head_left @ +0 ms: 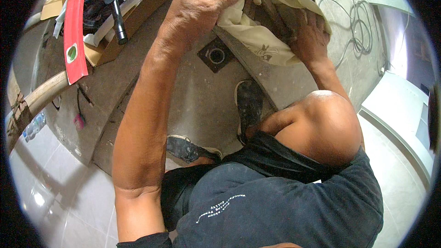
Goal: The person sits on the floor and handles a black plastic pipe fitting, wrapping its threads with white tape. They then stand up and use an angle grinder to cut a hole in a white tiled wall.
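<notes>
A cream cloth bag [262, 43], with a small dark print on its front, is stretched between my two hands at the top of the head view. My left hand [195, 7] pinches its upper left edge between thumb and fingers. At the right end, my right hand [311, 36] lies at the bag's mouth and grips the cloth there; its fingertips are partly lost in shadow. Inside the open mouth it is dim and brownish, and I cannot make out what is there.
Below the bag, a dark square plate with a round hole [216, 55] sits in the concrete floor. A red curved strip [76, 27], a black-handled tool [112, 7] and a cardboard box [98, 53] are at upper left. Coiled cable [360, 27] lies right. My shoes [248, 105] are below.
</notes>
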Available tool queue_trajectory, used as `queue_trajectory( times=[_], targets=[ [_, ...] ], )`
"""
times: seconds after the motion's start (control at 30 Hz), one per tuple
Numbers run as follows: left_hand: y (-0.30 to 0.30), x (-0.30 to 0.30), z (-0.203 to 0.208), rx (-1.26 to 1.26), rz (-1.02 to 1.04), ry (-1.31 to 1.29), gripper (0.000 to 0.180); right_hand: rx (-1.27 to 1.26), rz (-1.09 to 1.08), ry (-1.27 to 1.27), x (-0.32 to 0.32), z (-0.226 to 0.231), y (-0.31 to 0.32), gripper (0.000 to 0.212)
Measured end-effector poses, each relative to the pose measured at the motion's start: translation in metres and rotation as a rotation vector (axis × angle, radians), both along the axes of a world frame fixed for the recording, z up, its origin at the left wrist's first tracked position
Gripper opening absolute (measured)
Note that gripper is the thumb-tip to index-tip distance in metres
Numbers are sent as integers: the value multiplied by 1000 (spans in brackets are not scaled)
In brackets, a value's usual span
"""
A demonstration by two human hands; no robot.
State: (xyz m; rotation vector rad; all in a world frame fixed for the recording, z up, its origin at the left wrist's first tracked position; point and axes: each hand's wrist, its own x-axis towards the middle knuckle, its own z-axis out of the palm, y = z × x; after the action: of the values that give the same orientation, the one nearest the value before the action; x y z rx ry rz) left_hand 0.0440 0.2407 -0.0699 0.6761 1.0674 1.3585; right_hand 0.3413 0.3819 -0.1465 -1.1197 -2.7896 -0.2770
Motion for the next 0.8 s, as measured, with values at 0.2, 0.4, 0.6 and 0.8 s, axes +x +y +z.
queue_trajectory(
  times=[0.2, 0.4, 0.6, 0.8],
  targets=[
    [-19, 42, -6, 60, 16, 16, 29, 50, -278, -337, 19, 47, -19, 98],
    [-35, 55, -33, -22, 221, -104, 39, 86, -334, -440, 15, 53, -33, 104],
    [-28, 48, -30, 33, 238, -57, 43, -25, -74, -110, -11, 38, -14, 61],
    [-28, 39, -27, 56, 249, -24, 43, -296, 161, 34, -59, 31, -27, 40]
  ],
)
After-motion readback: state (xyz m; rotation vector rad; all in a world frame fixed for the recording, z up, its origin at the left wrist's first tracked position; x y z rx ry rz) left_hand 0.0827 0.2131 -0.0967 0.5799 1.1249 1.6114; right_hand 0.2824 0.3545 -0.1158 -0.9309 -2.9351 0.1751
